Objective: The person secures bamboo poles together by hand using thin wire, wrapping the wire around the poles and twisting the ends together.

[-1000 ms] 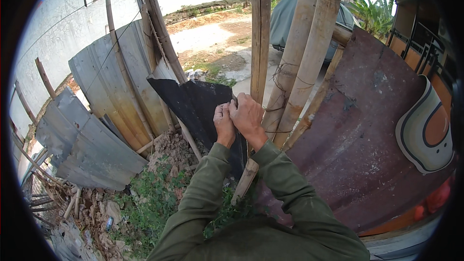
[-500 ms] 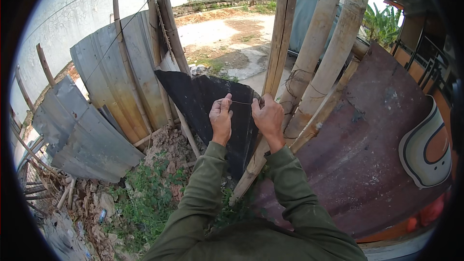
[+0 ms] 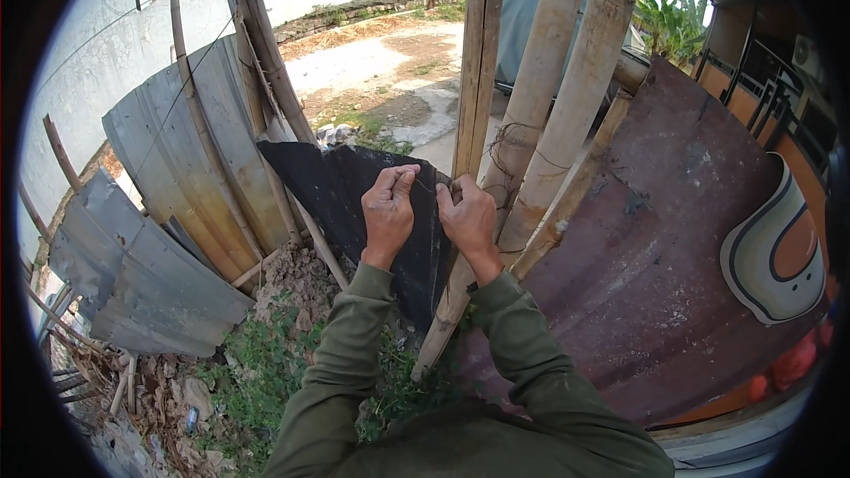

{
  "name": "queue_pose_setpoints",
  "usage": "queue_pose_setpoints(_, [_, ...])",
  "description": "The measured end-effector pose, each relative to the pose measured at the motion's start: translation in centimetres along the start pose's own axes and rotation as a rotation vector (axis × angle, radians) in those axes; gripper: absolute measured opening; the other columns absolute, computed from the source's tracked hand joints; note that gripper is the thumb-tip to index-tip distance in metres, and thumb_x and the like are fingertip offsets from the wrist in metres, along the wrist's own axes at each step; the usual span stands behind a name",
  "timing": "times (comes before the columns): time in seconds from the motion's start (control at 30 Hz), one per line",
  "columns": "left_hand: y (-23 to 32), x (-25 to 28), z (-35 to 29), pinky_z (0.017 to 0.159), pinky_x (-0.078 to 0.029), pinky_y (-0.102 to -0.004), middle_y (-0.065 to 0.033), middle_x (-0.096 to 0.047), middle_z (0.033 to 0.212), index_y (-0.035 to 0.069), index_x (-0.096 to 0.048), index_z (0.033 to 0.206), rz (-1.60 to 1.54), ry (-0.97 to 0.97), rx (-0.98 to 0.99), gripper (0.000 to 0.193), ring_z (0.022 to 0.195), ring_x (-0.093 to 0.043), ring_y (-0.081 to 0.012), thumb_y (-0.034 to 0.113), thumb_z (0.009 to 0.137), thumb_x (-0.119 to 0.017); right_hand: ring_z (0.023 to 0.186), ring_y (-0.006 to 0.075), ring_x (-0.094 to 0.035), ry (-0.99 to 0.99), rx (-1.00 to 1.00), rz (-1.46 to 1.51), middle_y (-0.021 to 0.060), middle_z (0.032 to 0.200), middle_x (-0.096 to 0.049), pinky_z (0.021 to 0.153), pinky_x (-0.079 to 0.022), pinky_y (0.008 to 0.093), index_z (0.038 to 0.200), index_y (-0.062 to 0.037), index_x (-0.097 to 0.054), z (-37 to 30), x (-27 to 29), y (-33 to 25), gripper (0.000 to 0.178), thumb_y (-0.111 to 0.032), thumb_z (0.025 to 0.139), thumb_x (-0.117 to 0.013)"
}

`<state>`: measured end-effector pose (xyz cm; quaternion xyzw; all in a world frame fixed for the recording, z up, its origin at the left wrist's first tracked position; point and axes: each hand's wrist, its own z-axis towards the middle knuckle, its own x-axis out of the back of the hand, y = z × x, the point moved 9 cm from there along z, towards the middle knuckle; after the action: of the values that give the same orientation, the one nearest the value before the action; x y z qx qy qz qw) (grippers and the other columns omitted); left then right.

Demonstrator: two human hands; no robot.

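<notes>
Left hand (image 3: pixel 388 212) pinching thin wire (image 3: pixel 425 184) between thumb and finger; right hand (image 3: pixel 467 217) pinching same wire beside post, fingertips partly hidden. Compared with half second ago, hands sitting closer, wire looking slacker, suggesting pull easing. At left, bottle-like thing (image 3: pixel 192 420) lying among rubble (image 3: pixel 168 381), contents too small to tell. Black sheet (image 3: pixel 341 181) standing behind wire; next, split post (image 3: pixel 478 62), wire-bound bamboo poles (image 3: pixel 542 62), then maroon sheet (image 3: pixel 682 239) leaning.
</notes>
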<state>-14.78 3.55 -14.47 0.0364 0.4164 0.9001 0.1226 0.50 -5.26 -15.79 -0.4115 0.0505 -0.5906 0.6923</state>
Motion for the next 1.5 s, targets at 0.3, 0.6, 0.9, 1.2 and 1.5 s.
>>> queue_pose_setpoints(0.3, [0.6, -5.5, 3.3, 0.055, -0.044, -0.0308, -0.0089, -0.058, 0.066, 0.001, -0.064, 0.09, 0.05, -0.156, -0.135, 0.015, 0.06, -0.052, -0.0126, 0.015, 0.096, -0.063, 0.071, 0.0413, -0.065, 0.03, -0.028, 0.009, 0.0187, 0.076, -0.067, 0.063, -0.05, 0.0488, 0.082, -0.0045, -0.062, -0.7, 0.5, 0.5, 0.023, -0.026, 0.083, -0.071])
queue_pose_setpoints(0.6, [-1.7, -6.5, 3.8, 0.054, -0.039, -0.0221, 0.0024, -0.053, 0.071, 0.001, -0.063, 0.089, -0.08, -0.185, 0.054, 0.017, 0.062, -0.046, -0.0049, 0.015, 0.099, -0.059, 0.054, 0.019, -0.058, 0.113, -0.093, 0.339, 0.008, 0.066, -0.06, 0.053, -0.046, 0.0334, 0.099, -0.0006, -0.062, -0.2, 4.7, 1.7, 0.021, -0.012, 0.084, -0.07])
queue_pose_setpoints(0.9, [-2.2, -6.9, 5.5, 0.057, -0.044, -0.0306, -0.0051, -0.058, 0.064, -0.001, -0.065, 0.088, 0.061, -0.297, 0.088, 0.021, 0.061, -0.055, -0.0118, 0.018, 0.095, -0.06, 0.065, 0.0217, -0.064, 0.071, 0.071, 0.38, 0.0119, 0.076, -0.064, 0.062, -0.052, 0.0338, 0.107, 0.0043, -0.063, 5.0, 8.0, -2.2, 0.027, -0.01, 0.085, -0.067])
queue_pose_setpoints(1.2, [0.3, -6.3, 4.4, 0.055, -0.042, -0.0254, -0.0004, -0.057, 0.066, -0.002, -0.065, 0.084, 0.068, -0.198, -0.004, 0.021, 0.06, -0.051, -0.0075, 0.014, 0.096, -0.06, 0.072, 0.0329, -0.064, -0.097, 0.238, 0.265, 0.0167, 0.078, -0.063, 0.066, -0.051, 0.0406, 0.103, 0.0, -0.065, 4.1, 6.9, -3.8, 0.023, -0.009, 0.082, -0.067])
queue_pose_setpoints(1.5, [1.6, -6.2, 2.6, 0.07, -0.053, -0.0307, -0.013, -0.071, 0.088, -0.004, -0.069, 0.099, 0.133, -0.147, -0.203, 0.014, 0.077, -0.068, -0.0165, 0.007, 0.093, -0.061, 0.07, 0.032, -0.066, -0.157, 0.189, 0.378, 0.0189, 0.079, -0.065, 0.065, -0.051, 0.04, 0.109, 0.0022, -0.064, 4.3, 5.3, -3.8, 0.028, -0.012, 0.085, -0.068])
